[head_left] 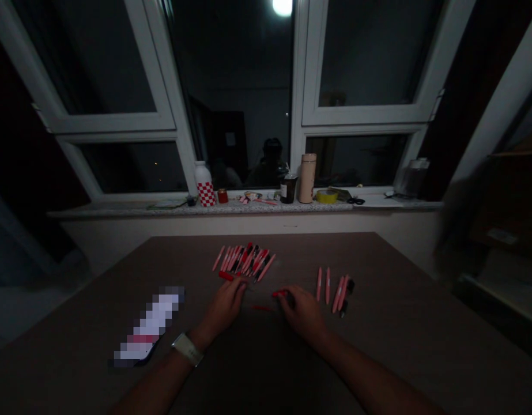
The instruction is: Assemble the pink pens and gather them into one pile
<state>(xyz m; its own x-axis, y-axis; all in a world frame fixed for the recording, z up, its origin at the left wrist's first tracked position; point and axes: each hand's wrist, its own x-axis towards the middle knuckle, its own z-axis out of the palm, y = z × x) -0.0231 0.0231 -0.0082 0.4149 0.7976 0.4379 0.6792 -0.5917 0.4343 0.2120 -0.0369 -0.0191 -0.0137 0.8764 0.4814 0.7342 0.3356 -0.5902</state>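
Forearms [162, 374] stretch over the table [378, 323]; my left hand [222, 308] pinches a red pen piece [226, 276], my right hand [302, 313] another red piece [279, 293], near pink pens [244, 262].

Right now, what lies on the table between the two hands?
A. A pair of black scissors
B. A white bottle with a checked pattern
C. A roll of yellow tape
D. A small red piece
D. A small red piece lies on the dark tabletop between the left hand and the right hand.
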